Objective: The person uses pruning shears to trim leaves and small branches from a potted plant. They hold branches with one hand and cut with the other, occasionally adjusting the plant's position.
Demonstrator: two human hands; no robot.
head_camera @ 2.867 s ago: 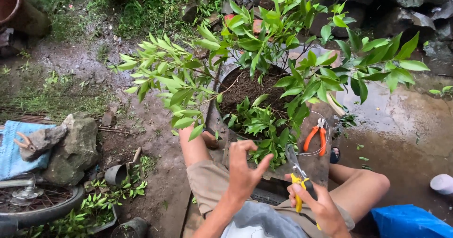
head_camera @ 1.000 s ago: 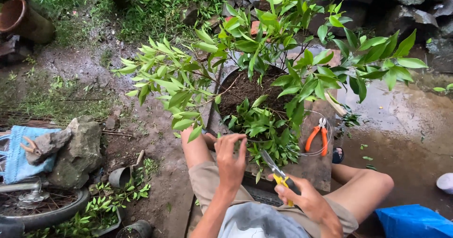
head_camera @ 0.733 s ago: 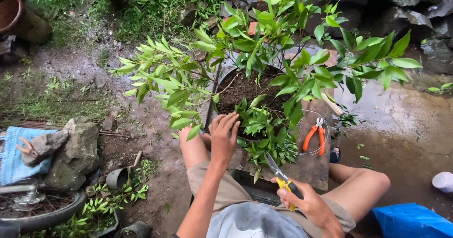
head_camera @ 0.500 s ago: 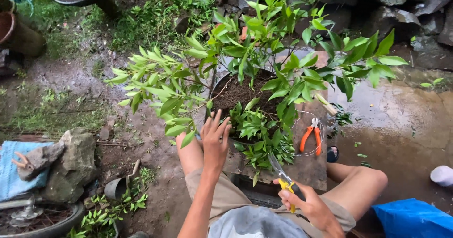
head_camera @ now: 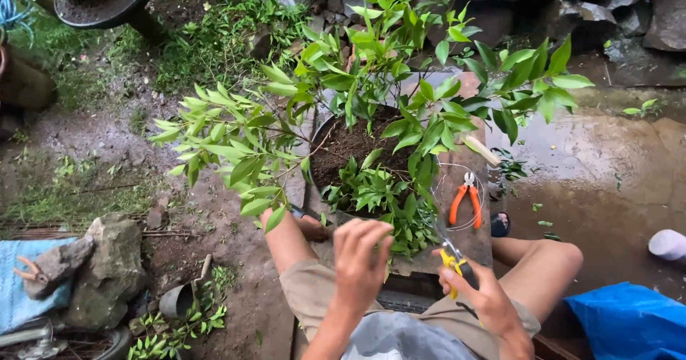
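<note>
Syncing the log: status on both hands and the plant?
Left hand empty, fingers curled, just below the low leaves. Right hand gripping yellow-handled metal snips, blades toward the leafy green potted shrub. Orange-handled pliers lie beside the pot.

**Our two hands, raised in front of us**

Our left hand (head_camera: 361, 256) is lifted, back toward us, fingers curled loosely inward. Our right hand (head_camera: 480, 297) sits just beside it, lower, fist closed around yellow handles, wrist bent, forearm angling back to our body
</note>
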